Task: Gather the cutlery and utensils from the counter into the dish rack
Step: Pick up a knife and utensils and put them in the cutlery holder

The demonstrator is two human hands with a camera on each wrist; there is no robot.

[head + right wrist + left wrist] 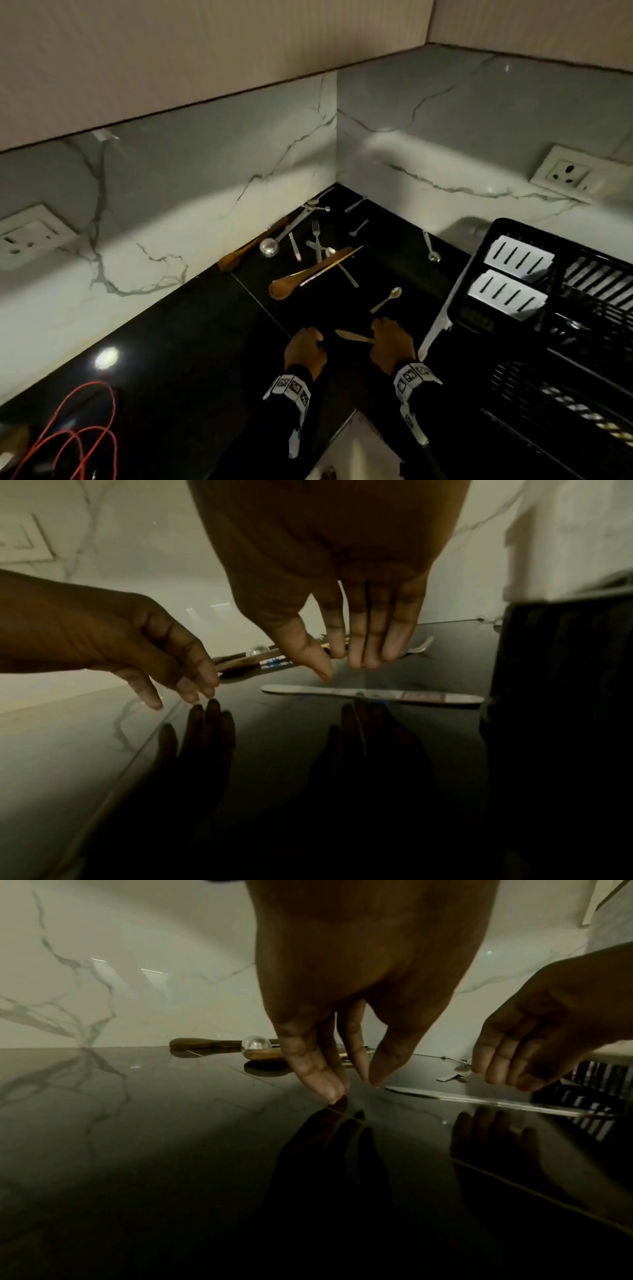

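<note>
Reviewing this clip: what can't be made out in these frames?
- Knife handle end: head view, hidden under the right hand.
- Right fingertips touching the knife or not: right wrist view, too dim to tell.
- Dish rack contents: head view, dark and cut off by the right edge.
- Cutlery pile in the corner: too small to count.

The scene is dimly lit. In the head view a band of light is thrown across the wall (191, 205), and a bright glare spot is seen on the surface (106, 358) at 8 o'clock. Straight lines are bowed toward the edges. In both wrist views the fingers (318, 1074) are mirrored darkly in the surface, and the lower halves are lost in noisy shadow.
</note>
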